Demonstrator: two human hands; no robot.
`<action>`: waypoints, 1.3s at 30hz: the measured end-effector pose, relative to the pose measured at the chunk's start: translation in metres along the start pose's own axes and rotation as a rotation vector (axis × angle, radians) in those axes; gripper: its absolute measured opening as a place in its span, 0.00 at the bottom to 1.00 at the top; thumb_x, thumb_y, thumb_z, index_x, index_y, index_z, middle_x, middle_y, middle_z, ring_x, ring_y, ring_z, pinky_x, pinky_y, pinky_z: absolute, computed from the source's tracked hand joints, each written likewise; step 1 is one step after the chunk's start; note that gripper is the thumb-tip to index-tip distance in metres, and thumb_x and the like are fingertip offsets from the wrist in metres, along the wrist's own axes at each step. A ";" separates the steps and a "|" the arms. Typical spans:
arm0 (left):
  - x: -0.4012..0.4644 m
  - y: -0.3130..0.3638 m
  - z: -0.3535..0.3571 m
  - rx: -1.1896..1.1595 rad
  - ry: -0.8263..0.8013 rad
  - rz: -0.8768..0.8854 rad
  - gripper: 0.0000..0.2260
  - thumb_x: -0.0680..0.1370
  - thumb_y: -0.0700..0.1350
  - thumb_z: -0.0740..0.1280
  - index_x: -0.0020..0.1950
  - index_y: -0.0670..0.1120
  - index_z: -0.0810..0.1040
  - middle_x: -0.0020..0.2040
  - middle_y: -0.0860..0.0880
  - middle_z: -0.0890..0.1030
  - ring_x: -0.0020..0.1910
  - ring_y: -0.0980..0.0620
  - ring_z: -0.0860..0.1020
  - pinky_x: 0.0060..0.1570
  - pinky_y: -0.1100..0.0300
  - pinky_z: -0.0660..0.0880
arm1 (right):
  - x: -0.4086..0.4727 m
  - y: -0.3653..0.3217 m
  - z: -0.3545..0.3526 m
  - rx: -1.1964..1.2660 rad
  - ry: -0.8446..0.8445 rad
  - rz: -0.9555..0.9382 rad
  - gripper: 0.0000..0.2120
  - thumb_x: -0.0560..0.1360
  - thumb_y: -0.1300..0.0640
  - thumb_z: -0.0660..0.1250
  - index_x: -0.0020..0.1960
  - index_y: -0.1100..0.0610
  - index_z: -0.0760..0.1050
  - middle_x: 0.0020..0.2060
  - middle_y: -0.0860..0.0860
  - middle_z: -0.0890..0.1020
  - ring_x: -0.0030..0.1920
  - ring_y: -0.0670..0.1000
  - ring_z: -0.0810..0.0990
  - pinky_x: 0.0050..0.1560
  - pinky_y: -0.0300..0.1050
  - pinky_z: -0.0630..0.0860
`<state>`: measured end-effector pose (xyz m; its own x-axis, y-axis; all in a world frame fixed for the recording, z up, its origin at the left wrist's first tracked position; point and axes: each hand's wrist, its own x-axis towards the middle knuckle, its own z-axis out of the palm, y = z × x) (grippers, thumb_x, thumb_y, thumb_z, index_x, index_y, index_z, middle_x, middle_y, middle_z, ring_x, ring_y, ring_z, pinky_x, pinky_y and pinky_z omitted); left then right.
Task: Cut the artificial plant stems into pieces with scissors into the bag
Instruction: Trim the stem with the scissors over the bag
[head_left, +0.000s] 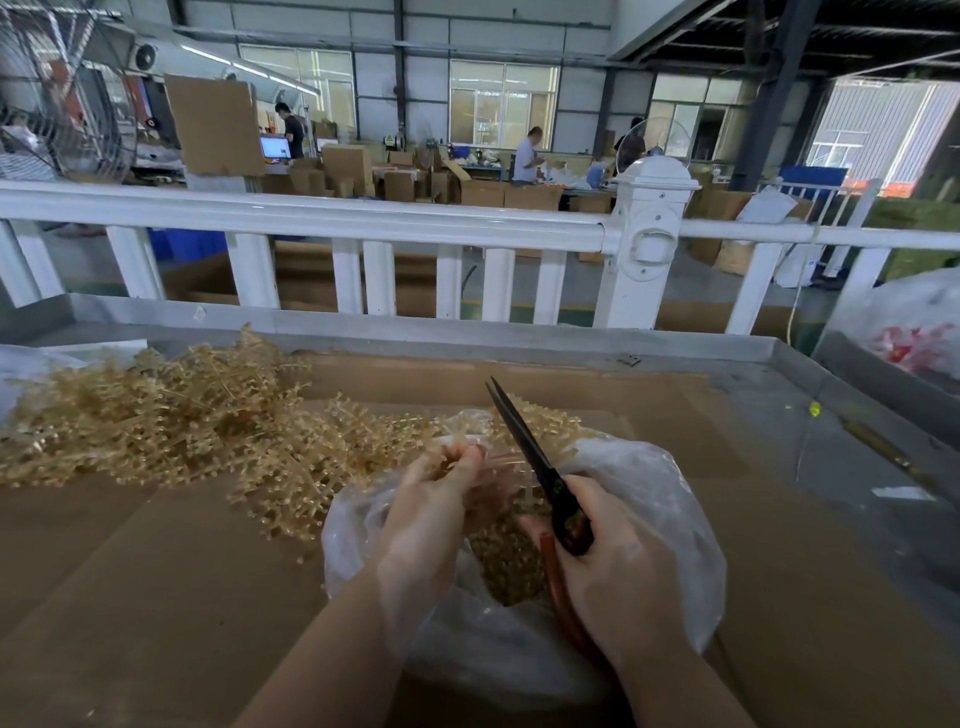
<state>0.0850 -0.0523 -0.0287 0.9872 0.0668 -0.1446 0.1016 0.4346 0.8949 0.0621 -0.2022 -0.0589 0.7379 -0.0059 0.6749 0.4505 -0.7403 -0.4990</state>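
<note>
Right hand (618, 566) is wrapped around the handles of the scissors (540, 473), whose dark blades lie nearly closed and point up and away over the mouth of the bag (660, 499). Left hand (426, 514) pinches a bunch of plant stems (291, 467) at the bag's far rim, just left of the blades; thin clear plastic drapes across its wrist. Behind and to the left, a loose heap of the same pale gold, bristly stems spreads over the brown cardboard (156, 571) that covers the table, reaching right up to the bag. Small cut pieces (506, 566) sit inside the crinkled, see-through bag between the two hands. A grey metal rim (467, 338) edges the table, and a white fence (363, 223) of smooth posts stands just beyond it. Far off, people work among stacked boxes
</note>
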 end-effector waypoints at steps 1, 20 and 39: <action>0.000 -0.001 -0.001 -0.057 -0.040 -0.020 0.15 0.73 0.41 0.70 0.58 0.39 0.74 0.43 0.42 0.85 0.43 0.46 0.84 0.40 0.55 0.79 | 0.000 0.000 0.000 -0.022 -0.006 -0.008 0.16 0.71 0.42 0.69 0.53 0.50 0.79 0.39 0.43 0.81 0.40 0.43 0.80 0.40 0.39 0.77; 0.014 -0.008 -0.018 -0.336 0.190 -0.016 0.11 0.70 0.30 0.70 0.52 0.33 0.77 0.39 0.42 0.83 0.33 0.49 0.83 0.32 0.62 0.79 | 0.000 -0.001 -0.001 -0.167 -0.165 0.006 0.19 0.70 0.41 0.69 0.56 0.49 0.77 0.42 0.43 0.79 0.44 0.46 0.78 0.46 0.39 0.74; 0.015 -0.021 -0.017 -0.152 0.253 0.058 0.11 0.71 0.32 0.71 0.53 0.35 0.78 0.44 0.40 0.84 0.44 0.44 0.84 0.46 0.53 0.79 | -0.003 0.004 0.004 -0.308 -0.145 -0.028 0.21 0.67 0.40 0.72 0.57 0.48 0.78 0.42 0.46 0.81 0.43 0.48 0.80 0.43 0.37 0.73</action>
<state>0.0959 -0.0450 -0.0568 0.9269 0.3090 -0.2129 0.0076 0.5519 0.8339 0.0636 -0.2020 -0.0654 0.8011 0.0964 0.5907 0.3146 -0.9074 -0.2786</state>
